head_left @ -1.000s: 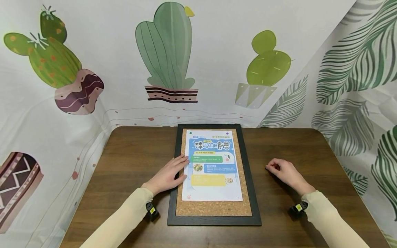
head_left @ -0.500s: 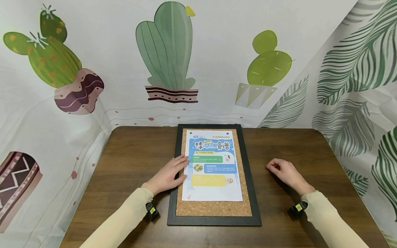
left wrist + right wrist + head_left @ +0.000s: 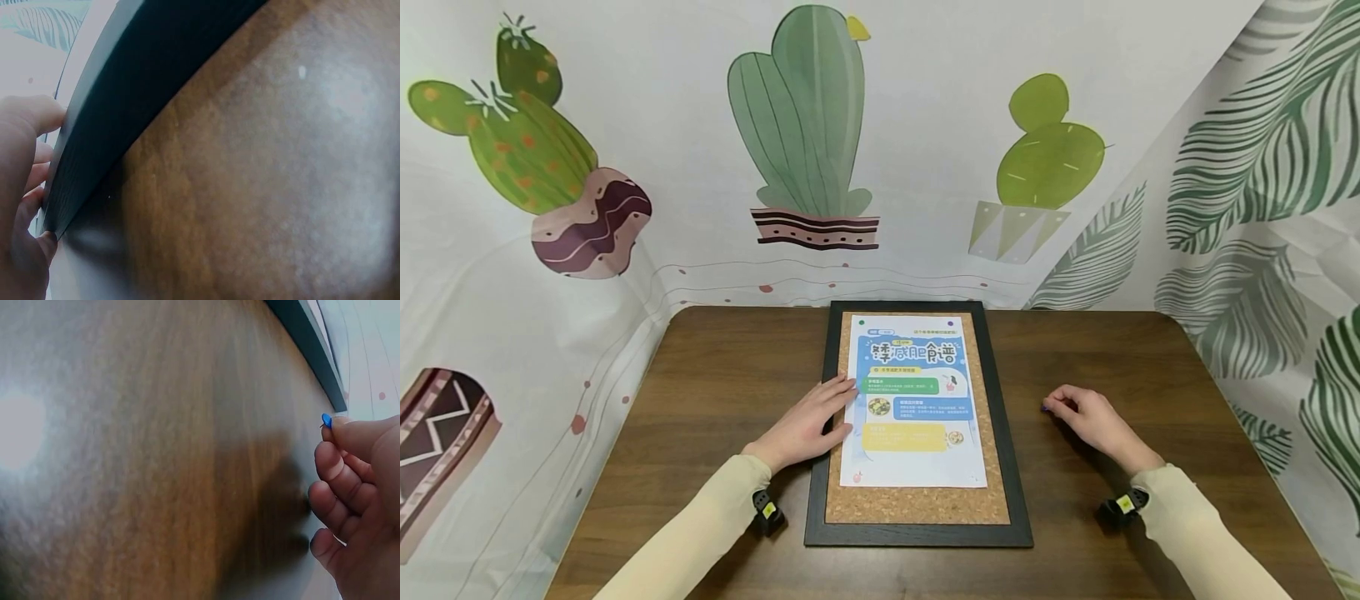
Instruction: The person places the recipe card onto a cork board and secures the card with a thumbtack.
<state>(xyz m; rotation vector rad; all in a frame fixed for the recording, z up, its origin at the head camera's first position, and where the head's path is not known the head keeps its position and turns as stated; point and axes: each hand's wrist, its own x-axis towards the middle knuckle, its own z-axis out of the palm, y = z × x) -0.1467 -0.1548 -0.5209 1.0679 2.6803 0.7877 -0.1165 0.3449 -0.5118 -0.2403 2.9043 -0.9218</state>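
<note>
A printed sheet (image 3: pixel 917 467) lies on a cork board (image 3: pixel 917 505) with a black frame (image 3: pixel 917 535). A green thumbtack (image 3: pixel 861 322) and a purple thumbtack (image 3: pixel 950 323) sit at its top corners. My left hand (image 3: pixel 808 421) rests across the frame's left side, fingers spread, fingertips on the sheet's left edge. Off to the right of the board, my right hand (image 3: pixel 1093 421) pinches a blue thumbtack (image 3: pixel 326 420) between thumb and index finger. In the right wrist view the tack's thin metal point shows, and the other fingers are curled loosely.
The board lies on a dark wooden table (image 3: pixel 722 350) whose back edge meets a white wall cloth (image 3: pixel 925 167) printed with cacti and leaves. A black wrist camera (image 3: pixel 767 512) sits on the left sleeve, and another camera (image 3: pixel 1118 507) on the right one.
Both hands, the board and the sheet keep their places. A blue spot of the thumbtack now shows at my right fingertips in the head view, where it was barely visible before.
</note>
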